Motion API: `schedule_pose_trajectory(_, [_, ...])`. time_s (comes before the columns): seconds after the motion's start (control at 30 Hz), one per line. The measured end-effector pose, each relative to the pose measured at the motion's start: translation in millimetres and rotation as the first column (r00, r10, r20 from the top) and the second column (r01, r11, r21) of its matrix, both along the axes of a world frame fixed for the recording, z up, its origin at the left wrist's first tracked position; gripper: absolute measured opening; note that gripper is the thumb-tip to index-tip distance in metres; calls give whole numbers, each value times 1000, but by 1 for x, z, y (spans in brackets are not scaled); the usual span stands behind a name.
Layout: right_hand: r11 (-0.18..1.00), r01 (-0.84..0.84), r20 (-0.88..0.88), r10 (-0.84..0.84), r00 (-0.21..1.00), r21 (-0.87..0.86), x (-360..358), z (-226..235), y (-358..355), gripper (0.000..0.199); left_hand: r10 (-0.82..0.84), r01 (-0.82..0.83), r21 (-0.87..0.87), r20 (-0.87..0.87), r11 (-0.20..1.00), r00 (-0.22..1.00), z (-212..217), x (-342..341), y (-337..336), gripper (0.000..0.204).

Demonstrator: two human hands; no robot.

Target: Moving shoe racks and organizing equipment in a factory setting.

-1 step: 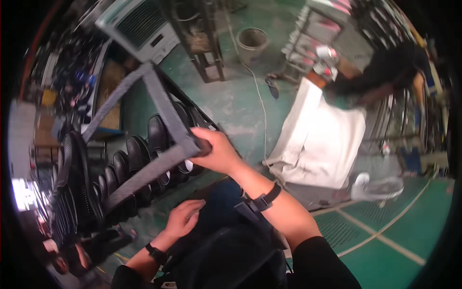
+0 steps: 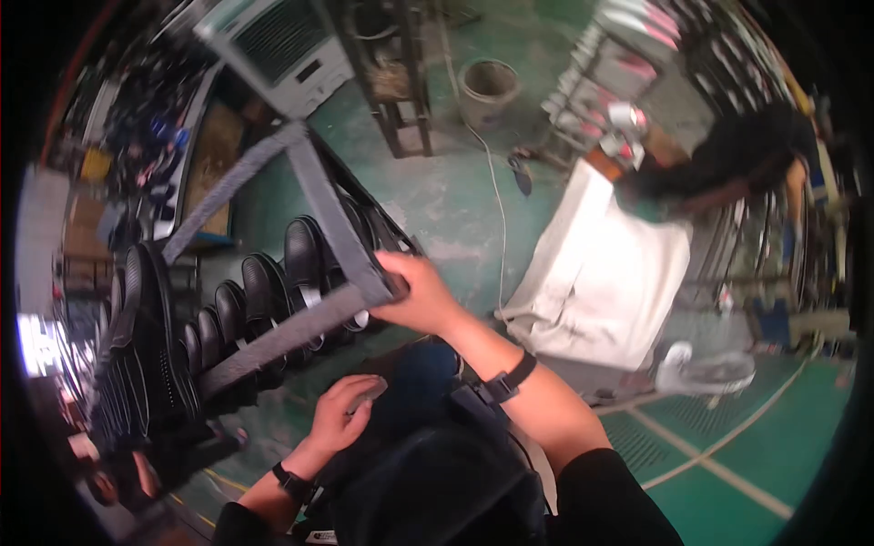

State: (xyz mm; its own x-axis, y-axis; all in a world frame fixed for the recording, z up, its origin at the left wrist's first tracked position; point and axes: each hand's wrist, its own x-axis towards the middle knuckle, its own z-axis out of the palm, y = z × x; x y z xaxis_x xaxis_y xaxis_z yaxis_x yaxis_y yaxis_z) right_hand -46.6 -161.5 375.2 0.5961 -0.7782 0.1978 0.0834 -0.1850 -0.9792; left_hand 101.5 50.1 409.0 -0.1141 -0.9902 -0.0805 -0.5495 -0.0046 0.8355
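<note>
Workshop w/ green floor (image 2: 446, 205), clutter round the rim. Clock is read off the middle of the view: boxy grilled unit (image 2: 284, 56) at 11, bucket (image 2: 489, 93) at 12, co-worker in black (image 2: 751, 164) at 2, off-white cloth (image 2: 624, 273) at 3, clear plastic bag (image 2: 715, 371) approx 4. 2nd person is partly visible at 8, blurry.

Main thing: grey rack frame (image 2: 323, 205), 9 to 11 o'clock, its near corner almost at centre. Black shoes (image 2: 304, 250) sit in a row behind/below its near bar; a big one w/ ribbed sole stands at the frame's 9 o'clock end. How they're supported = mostly hidden.

R hand (image 2: 417, 291), just off centre, is wrapped round the near corner: gripping, w/ some fingertips out of sight behind the bar. L hand (image 2: 348, 409) at 7, well apart from the frame, fingers loosely bent, thumb off to the side; greyish patch by the fingertips, can't tell if that's smth thin being held.

Handling, imo: corner's a decent hold, stiff & gives leverage, but one-handed at the end of a long frame it'd likely twist. Best keep R wrist straight, force low & steady, no jerks, or shoes could tip. L hand on the near bar, approx 8, would prob. steady it. Mind the cable (image 2: 499, 227) on the floor at 1, poss. snag, & keep fingers clear of the shoe/bar gaps.
</note>
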Motion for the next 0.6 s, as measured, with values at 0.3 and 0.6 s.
schedule_pose_trajectory(0.3, [672, -652, -663, 313, 680, -352, 69, 41, -61, 70, 527, -586, -256, -266, 769, 807, 1, 35, -113, 87])
schedule_pose_trajectory(0.6, [632, -685, -348, 590, 729, -364, 216, -29, -218, 86, 502, -550, -117, -285, 827, 816, -36, 51, -151, 32])
